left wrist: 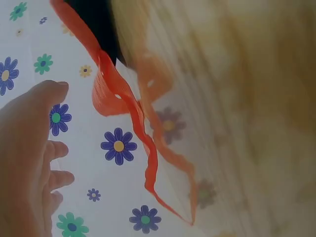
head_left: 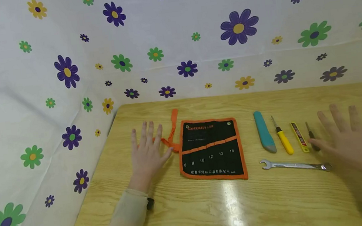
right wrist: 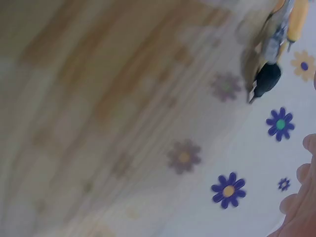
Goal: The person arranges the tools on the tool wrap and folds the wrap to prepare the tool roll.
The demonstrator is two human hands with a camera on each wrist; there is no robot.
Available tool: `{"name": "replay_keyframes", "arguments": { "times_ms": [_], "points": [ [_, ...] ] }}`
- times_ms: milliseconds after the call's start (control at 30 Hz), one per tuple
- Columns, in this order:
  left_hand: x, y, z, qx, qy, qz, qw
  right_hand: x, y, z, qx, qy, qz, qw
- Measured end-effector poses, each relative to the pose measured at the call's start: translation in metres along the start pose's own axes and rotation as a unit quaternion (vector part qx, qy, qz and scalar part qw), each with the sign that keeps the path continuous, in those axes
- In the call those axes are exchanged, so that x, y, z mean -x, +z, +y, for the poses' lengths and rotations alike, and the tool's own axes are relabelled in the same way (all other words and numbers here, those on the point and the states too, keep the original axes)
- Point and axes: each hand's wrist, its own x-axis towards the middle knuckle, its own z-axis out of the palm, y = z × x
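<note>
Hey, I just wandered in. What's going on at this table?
A person holds both hands spread, gripping nothing. The left hand is by the orange strap of a black tool pouch, which lies flat. To the pouch's right lie a teal tool, a yellow screwdriver, a slim yellow case and a dark-handled screwdriver, with a wrench nearer the person. The right hand is beside the dark-handled screwdriver; whether it touches is unclear.
</note>
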Motion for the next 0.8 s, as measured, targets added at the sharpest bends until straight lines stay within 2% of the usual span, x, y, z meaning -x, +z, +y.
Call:
{"name": "replay_keyframes", "arguments": {
  "times_ms": [67, 100, 200, 367, 633, 800],
  "points": [
    [0.001, -0.001, 0.002, 0.018, -0.002, -0.005, 0.9998, -0.003, -0.001, -0.007, 0.062, -0.002, 0.007, 0.998],
    [0.002, -0.001, 0.003, 0.031, -0.004, -0.007, 0.9995, -0.005, -0.001, -0.011, 0.063, -0.007, 0.008, 0.9979],
    [0.004, -0.001, 0.008, 0.081, -0.012, -0.009, 0.9966, -0.012, -0.001, -0.027, 0.051, -0.029, 0.014, 0.9982],
    [0.007, 0.003, 0.019, 0.164, -0.018, -0.013, 0.9862, -0.023, 0.002, -0.055, 0.032, -0.081, 0.017, 0.9961],
    [0.015, 0.002, 0.038, 0.229, -0.014, -0.013, 0.9732, -0.042, 0.003, -0.101, -0.024, -0.153, -0.011, 0.9878],
    [0.021, -0.005, 0.051, 0.263, 0.002, -0.03, 0.9642, -0.052, 0.009, -0.124, -0.042, -0.186, -0.015, 0.9816]
  ]
}}
